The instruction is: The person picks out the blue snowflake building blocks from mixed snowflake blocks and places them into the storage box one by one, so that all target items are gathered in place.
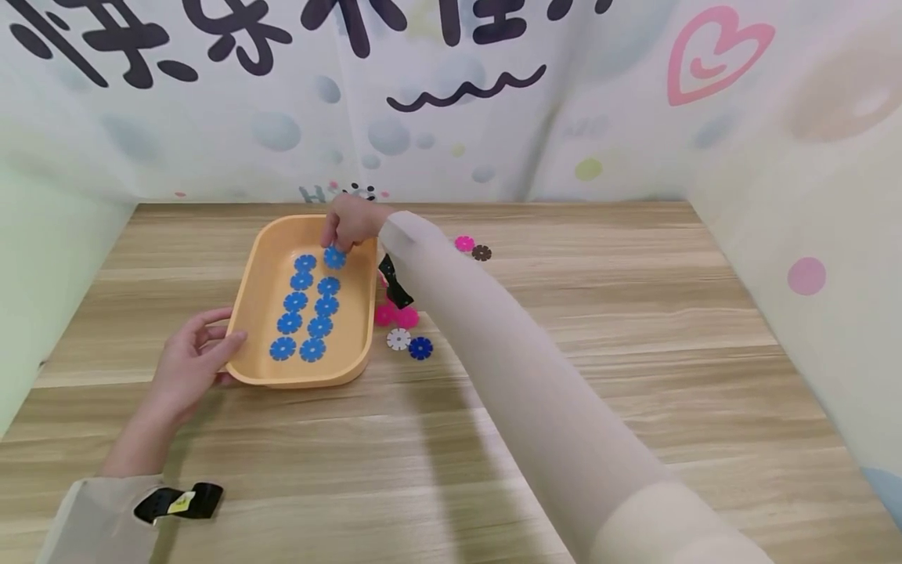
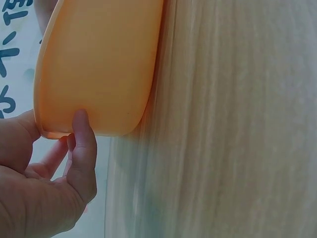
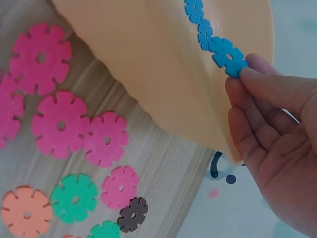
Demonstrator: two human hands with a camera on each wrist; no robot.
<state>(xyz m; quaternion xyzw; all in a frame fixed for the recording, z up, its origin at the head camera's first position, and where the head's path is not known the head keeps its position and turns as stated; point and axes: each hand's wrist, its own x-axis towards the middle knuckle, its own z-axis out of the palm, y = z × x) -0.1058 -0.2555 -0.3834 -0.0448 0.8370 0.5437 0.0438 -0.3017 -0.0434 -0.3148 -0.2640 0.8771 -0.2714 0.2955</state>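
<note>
An orange-yellow plastic tray (image 1: 352, 356) sits on the table, left of centre. Inside it, blue notched discs (image 1: 290, 322) form two columns running front to back. My left hand (image 1: 193, 356) grips the tray's near left corner, thumb over the rim; the left wrist view shows fingers (image 2: 84, 148) against its outer wall. At the far end of the tray, my right hand (image 1: 352, 221) pinches a blue notched disc (image 3: 228, 56) between thumb and fingertips. That disc lies at the top of the right column; whether it touches the neighbouring disc is unclear.
Right of the tray lie pink notched discs (image 3: 61, 124), a white one (image 1: 398, 339) and a dark blue one (image 1: 420, 348). Farther back are a brown disc (image 1: 482, 252), plus green (image 3: 74, 199) and orange (image 3: 26, 212) ones. A printed curtain (image 1: 451, 141) hangs behind the table.
</note>
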